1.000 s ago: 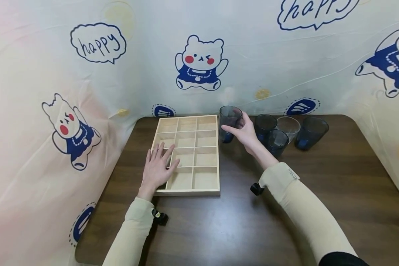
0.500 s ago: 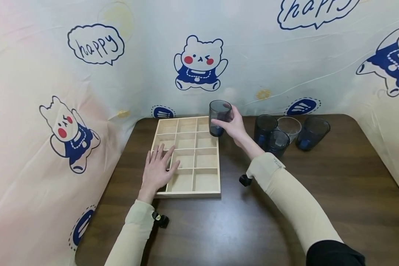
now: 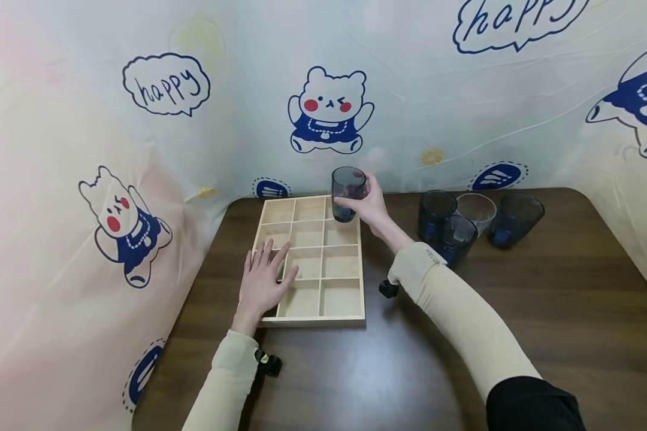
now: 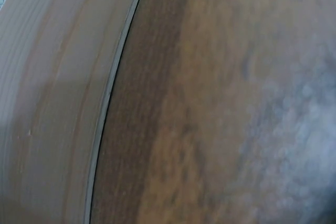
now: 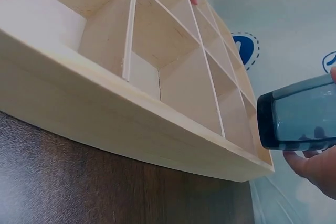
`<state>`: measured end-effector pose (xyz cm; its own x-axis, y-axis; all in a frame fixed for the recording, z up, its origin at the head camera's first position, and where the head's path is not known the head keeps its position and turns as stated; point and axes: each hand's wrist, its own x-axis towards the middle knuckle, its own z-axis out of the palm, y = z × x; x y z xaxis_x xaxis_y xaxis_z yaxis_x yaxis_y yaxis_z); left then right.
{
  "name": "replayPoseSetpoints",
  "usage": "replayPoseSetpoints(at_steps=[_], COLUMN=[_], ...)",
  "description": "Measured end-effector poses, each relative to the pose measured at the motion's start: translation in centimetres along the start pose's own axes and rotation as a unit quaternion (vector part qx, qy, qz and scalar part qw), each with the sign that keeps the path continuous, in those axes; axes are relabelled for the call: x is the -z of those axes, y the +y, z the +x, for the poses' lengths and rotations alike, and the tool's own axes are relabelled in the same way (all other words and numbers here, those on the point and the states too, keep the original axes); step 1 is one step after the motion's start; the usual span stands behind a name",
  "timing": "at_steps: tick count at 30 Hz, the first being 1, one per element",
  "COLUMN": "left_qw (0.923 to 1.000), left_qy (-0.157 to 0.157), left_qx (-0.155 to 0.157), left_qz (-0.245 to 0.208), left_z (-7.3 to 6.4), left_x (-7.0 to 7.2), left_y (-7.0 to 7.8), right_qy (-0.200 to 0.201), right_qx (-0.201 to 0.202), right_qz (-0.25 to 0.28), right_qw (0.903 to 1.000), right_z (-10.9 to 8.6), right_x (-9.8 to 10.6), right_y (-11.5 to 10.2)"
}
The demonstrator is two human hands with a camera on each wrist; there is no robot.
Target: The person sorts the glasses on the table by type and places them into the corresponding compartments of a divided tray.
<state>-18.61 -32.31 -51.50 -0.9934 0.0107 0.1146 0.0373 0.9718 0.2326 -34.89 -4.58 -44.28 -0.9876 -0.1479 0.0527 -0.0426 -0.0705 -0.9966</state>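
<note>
Smoky-blue transparent tumbler [image 3: 348,194], gripped by the right hand [image 3: 374,206] at one o'clock over the rectangular pale-wood tray [image 3: 304,263], is best held upright, the left hand [image 3: 261,284], fingers spread, bracing eight o'clock.

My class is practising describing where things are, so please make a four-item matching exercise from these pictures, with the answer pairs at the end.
Column 1
1. Left hand
2. Wooden tray
3. Right hand
4. Clear glass

Column 2
A. Holding a smoky glass at the tray's far right corner
B. Among darker glasses, to the right of the tray
C. Divided into compartments
D. Fingers spread at the tray's left side

Pairs: 1-D, 2-C, 3-A, 4-B
</note>
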Motion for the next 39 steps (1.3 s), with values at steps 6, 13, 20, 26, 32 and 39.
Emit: replayPoseSetpoints(at_steps=[6, 13, 20, 26, 32, 39], left_qw=[1.0, 0.9999, 1.0, 0.9999, 0.9999, 0.9999], left_qy=[0.007, 0.01, 0.007, 0.009, 0.011, 0.014], left_qx=[0.003, -0.001, 0.003, 0.004, 0.004, 0.006], left_qz=[-0.001, 0.004, 0.004, 0.004, 0.006, 0.005], left_z=[-0.2, -0.1, -0.2, -0.3, -0.3, -0.2], left_x=[-0.1, 0.2, 0.1, 0.0, -0.2, -0.1], left_y=[0.1, 0.2, 0.2, 0.1, 0.1, 0.2], right_qy=[0.003, 0.012, 0.022, 0.012, -0.012, -0.015], right_qx=[-0.004, 0.015, 0.017, 0.029, 0.034, 0.057], right_qz=[-0.011, -0.008, -0.07, -0.143, -0.189, -0.196], right_qw=[0.9999, 0.9998, 0.9972, 0.9892, 0.9813, 0.9788], right_z=[0.8, 1.2, 1.5, 1.8, 1.7, 2.7], right_x=[-0.5, -1.0, -1.0, -1.1, -1.2, -0.9], right_y=[0.7, 1.1, 2.1, 3.0, 3.5, 5.3])
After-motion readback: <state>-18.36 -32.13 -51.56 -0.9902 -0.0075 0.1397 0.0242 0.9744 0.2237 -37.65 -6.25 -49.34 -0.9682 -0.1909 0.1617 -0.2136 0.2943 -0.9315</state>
